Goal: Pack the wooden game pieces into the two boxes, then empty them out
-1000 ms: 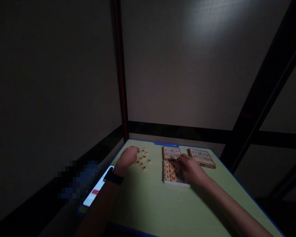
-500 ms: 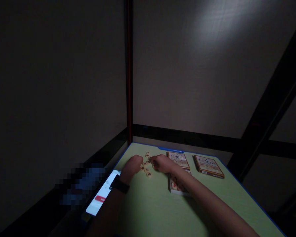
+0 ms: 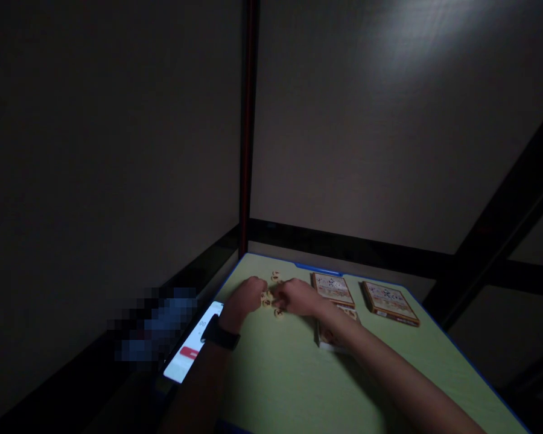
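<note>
Several round, pale Chinese chess pieces (image 3: pixel 266 299) with dark markings lie in a small cluster on the green tabletop (image 3: pixel 271 374). At the cluster's left side is my left hand (image 3: pixel 248 294), fingers curled and closed, a dark band on its wrist. What it holds, if anything, is hidden. My right hand (image 3: pixel 298 296) reaches in from the right, its thumb and fingers pinched together at a piece among the others. Below my right forearm, an open box tray (image 3: pixel 326 346) holds more pieces, partly covered by the arm.
A printed flat box lid (image 3: pixel 333 289) lies behind the tray, and a similar flat box (image 3: pixel 390 302) is farther right. A lit phone (image 3: pixel 174 369) rests along the left table edge. Dark-framed walls (image 3: pixel 344 120) stand close behind and left.
The view has shifted slightly, so the table sits a little higher and further right. Both hands stay at the cluster, and fewer pieces show between them.
</note>
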A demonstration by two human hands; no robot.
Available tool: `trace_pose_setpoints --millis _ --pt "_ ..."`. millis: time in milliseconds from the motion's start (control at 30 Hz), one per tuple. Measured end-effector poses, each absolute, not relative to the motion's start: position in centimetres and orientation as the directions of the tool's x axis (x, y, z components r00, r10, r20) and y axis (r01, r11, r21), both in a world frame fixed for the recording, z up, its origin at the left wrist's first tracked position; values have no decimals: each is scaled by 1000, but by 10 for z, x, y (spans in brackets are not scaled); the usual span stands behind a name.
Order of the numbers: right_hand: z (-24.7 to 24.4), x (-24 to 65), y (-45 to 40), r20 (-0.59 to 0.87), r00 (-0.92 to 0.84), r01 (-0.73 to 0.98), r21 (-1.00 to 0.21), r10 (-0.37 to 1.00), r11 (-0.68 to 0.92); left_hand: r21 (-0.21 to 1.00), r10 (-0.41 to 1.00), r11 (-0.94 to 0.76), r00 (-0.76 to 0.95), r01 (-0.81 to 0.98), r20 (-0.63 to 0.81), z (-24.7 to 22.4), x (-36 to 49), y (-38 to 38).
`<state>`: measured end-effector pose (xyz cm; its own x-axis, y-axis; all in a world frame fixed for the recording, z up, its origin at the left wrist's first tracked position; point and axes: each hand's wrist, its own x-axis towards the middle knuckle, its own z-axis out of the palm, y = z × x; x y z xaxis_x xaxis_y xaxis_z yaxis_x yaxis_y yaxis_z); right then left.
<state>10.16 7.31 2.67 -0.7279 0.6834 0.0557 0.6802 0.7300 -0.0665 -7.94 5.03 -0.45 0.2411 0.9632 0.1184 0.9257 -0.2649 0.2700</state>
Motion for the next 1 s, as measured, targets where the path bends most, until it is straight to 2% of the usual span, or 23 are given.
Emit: trace_pose_setpoints --millis 133,267,333,533,700,800,1000 --pt "20 88 69 25 -712 702 28 701 712 320 941 -334 297 886 160 -3 -80 47" --pt "20 87 74 -6 -724 689 40 690 724 328 934 -354 309 876 181 6 -78 42" --pt "23 92 76 14 -741 671 3 671 741 332 935 -352 310 875 175 10 -74 40" --pt "42 142 72 190 -697 663 -196 692 722 340 933 -348 358 874 35 5 -51 37" --pt "45 181 54 260 -648 655 -290 716 698 298 912 -398 409 867 27 -3 -42 36" --pt "35 180 44 242 -663 637 -315 708 704 312 896 -430 442 847 35 -6 -44 38" --pt "7 148 48 94 -733 613 -338 674 714 387 841 -521 534 761 82 -15 -53 47"
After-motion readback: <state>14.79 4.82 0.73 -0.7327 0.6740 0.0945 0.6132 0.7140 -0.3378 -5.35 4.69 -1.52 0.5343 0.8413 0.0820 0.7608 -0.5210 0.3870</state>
